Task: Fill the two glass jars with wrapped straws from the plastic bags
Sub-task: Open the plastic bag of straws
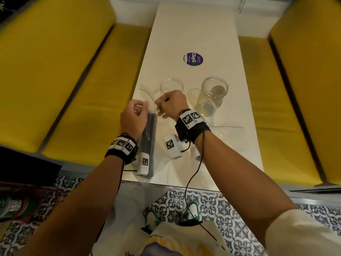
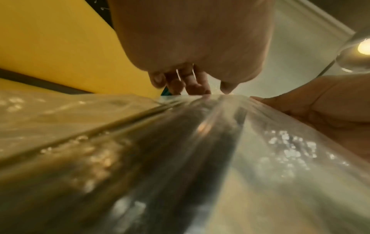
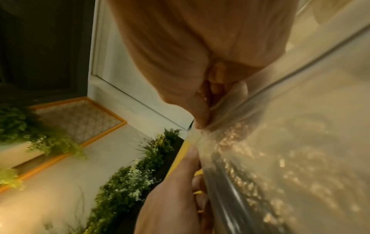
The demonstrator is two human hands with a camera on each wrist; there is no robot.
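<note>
A clear plastic bag (image 1: 150, 143) of dark wrapped straws (image 1: 149, 132) lies lengthwise near the table's front left. My left hand (image 1: 133, 115) pinches the left side of the bag's top edge. Facing it, my right hand (image 1: 170, 104) pinches the right side of that edge. In the left wrist view the bag (image 2: 180, 158) fills the lower picture, with the left hand (image 2: 192, 82) at its far end. The right hand (image 3: 202, 114) grips the bag's seal strip in the right wrist view. Two empty glass jars stand behind the hands, one (image 1: 171, 86) partly hidden, the other (image 1: 212, 95) to the right.
The white table (image 1: 193, 34) carries a round purple sticker (image 1: 193, 59) further back. A second clear plastic bag (image 1: 227, 133) lies flat at the right. Yellow bench seats (image 1: 88, 100) flank the table. A tote bag (image 1: 184, 241) sits on the patterned floor below.
</note>
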